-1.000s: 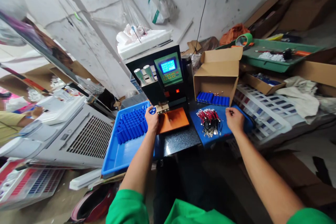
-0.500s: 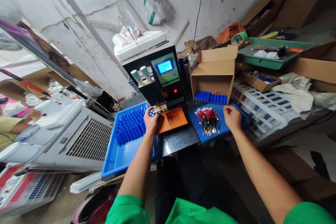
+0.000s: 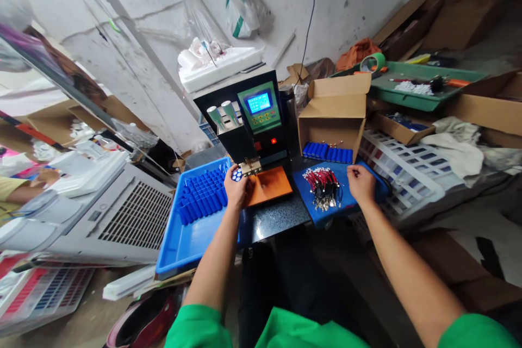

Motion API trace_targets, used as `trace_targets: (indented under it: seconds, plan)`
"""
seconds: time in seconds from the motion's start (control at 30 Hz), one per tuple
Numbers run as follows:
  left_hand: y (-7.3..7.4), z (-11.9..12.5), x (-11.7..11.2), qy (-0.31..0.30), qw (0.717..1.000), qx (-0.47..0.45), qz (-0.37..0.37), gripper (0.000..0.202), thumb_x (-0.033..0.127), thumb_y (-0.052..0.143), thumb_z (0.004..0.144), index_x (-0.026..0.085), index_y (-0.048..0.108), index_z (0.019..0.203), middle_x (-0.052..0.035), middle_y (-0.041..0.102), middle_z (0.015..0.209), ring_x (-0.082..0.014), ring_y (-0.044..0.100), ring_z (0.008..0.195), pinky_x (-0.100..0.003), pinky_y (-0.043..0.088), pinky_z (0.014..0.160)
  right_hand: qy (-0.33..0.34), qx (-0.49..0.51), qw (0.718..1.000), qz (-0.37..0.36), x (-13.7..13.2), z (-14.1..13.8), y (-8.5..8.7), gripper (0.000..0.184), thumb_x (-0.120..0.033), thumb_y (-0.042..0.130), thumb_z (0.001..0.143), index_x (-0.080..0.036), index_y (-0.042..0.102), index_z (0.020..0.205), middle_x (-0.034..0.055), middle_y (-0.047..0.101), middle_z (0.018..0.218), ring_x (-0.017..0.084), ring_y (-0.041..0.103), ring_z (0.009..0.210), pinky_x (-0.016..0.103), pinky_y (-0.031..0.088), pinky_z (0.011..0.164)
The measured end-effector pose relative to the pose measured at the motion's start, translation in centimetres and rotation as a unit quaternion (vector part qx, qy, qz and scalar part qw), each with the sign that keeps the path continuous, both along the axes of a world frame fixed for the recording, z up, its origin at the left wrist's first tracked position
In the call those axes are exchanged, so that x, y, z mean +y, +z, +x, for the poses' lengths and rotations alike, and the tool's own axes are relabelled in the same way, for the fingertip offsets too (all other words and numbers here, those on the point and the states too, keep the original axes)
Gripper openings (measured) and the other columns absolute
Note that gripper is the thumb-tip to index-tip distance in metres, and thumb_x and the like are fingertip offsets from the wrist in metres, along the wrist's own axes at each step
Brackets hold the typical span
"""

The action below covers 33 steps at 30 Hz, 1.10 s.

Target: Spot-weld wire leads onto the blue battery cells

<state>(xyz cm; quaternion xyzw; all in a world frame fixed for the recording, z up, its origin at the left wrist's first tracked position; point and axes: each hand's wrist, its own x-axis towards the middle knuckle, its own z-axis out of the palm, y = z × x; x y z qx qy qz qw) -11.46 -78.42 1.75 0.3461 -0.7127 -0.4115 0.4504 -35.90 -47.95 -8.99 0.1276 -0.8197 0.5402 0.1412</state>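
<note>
My left hand [image 3: 236, 187] is closed round a blue battery pack [image 3: 236, 175], its round cell ends facing up. The pack sits right beside the electrode tips of a black spot welder [image 3: 252, 166]; whether they touch I cannot make out. Below the tips lies an orange board [image 3: 271, 185]. My right hand [image 3: 361, 182] has its fingers curled together at the right side of a blue mat [image 3: 304, 196]; anything in them is too small to name. Left of it on the mat lies a bundle of red and black wire leads [image 3: 324, 187].
A blue tray [image 3: 171, 250] on the left holds rows of blue battery packs [image 3: 204, 196]. Behind the mat an open cardboard box [image 3: 336, 106] contains more blue packs. A white crate [image 3: 402, 168] and green tray [image 3: 432, 100] stand right. Part of another person's arm [image 3: 18, 193] shows far left.
The camera view has shifted slightly. Both hands stay in nearly the same places, the left with the battery pack at the welder.
</note>
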Motion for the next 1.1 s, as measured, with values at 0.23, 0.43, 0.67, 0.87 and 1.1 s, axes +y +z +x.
trace_targets:
  seconds: [0.23, 0.43, 0.67, 0.87, 1.1]
  plan:
    - [-0.2, 0.1, 0.0, -0.006, 1.000, 0.004, 0.000, 0.050, 0.020, 0.076, 0.063, 0.018, 0.066, 0.112, -0.0078, 0.069, 0.114, -0.0233, 0.065, 0.107, -0.038, 0.049, 0.103, 0.003, 0.004, 1.000, 0.001, 0.1, 0.0, -0.1, 0.036, -0.045, 0.052, 0.082, -0.015, 0.072, 0.084, 0.0144, 0.075, 0.084, 0.025, 0.066, 0.075, 0.037, 0.052, 0.075]
    - [-0.5, 0.5, 0.6, -0.005, 1.000, 0.006, -0.003, 0.078, 0.027, 0.080, 0.064, 0.017, 0.050, 0.135, -0.0122, 0.062, 0.125, -0.0262, 0.060, 0.119, -0.043, 0.045, 0.109, 0.002, -0.004, 1.000, -0.011, 0.0, -0.1, 0.2, 0.029, -0.038, 0.054, 0.081, -0.015, 0.072, 0.084, 0.0139, 0.075, 0.084, 0.024, 0.067, 0.076, 0.036, 0.052, 0.077]
    - [-1.7, 1.6, 3.2, 0.101, 0.994, -0.036, -0.017, 0.098, 0.041, 0.083, 0.061, 0.011, 0.039, 0.144, -0.0181, 0.047, 0.137, -0.0326, 0.046, 0.130, -0.050, 0.035, 0.115, 0.029, -0.006, 0.998, -0.051, -0.8, -0.6, 1.5, 0.030, -0.035, 0.051, 0.083, -0.014, 0.071, 0.088, 0.0148, 0.074, 0.091, 0.024, 0.066, 0.083, 0.035, 0.052, 0.082]
    - [-2.8, 3.3, 7.4, 0.062, 0.995, -0.035, -0.064, 0.089, 0.044, 0.072, 0.074, 0.011, 0.035, 0.148, -0.0178, 0.047, 0.136, -0.0309, 0.048, 0.126, -0.051, 0.040, 0.110, 0.053, 0.008, 0.998, -0.029, -1.2, -1.6, 2.1, 0.026, -0.034, 0.052, 0.084, -0.017, 0.071, 0.087, 0.0113, 0.074, 0.092, 0.022, 0.066, 0.084, 0.033, 0.051, 0.083]
    - [-6.1, 6.9, 13.8, -0.065, 0.979, -0.001, -0.193, 0.048, 0.033, 0.065, 0.083, 0.017, 0.057, 0.128, -0.0140, 0.061, 0.124, -0.0290, 0.055, 0.124, -0.050, 0.042, 0.112, 0.152, -0.054, 0.983, 0.085, -0.9, -2.3, 3.7, 0.015, -0.023, 0.057, 0.077, -0.020, 0.069, 0.068, 0.0023, 0.072, 0.072, 0.019, 0.065, 0.075, 0.026, 0.047, 0.069]
